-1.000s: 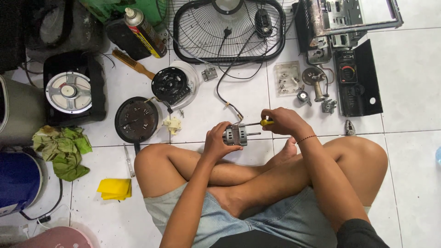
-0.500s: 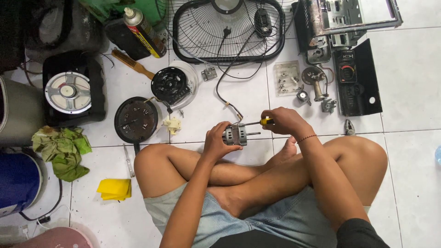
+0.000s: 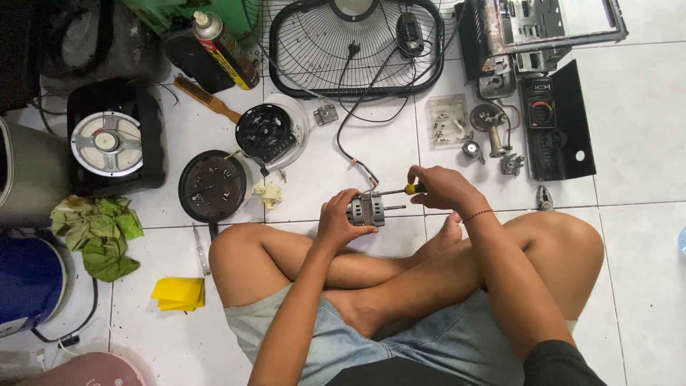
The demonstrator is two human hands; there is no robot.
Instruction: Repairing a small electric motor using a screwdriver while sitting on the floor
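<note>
Small motor [image 3: 366, 209] clasped in left hand [image 3: 341, 218]; right hand [image 3: 441, 187] grips screwdriver [image 3: 397, 191], bare tiles ahead.

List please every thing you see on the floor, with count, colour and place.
fan grille: 1, black, top centre
spray can: 1, yellow-red, top left
brush: 1, wooden, below can
round covers: 2, black, left of centre
rag: 1, green, far left
cloth: 1, yellow, lower left
screw bag: 1, clear, below the grille
motor: 1, grey, in left hand
screwdriver: 1, yellow-black handle, in right hand
</note>
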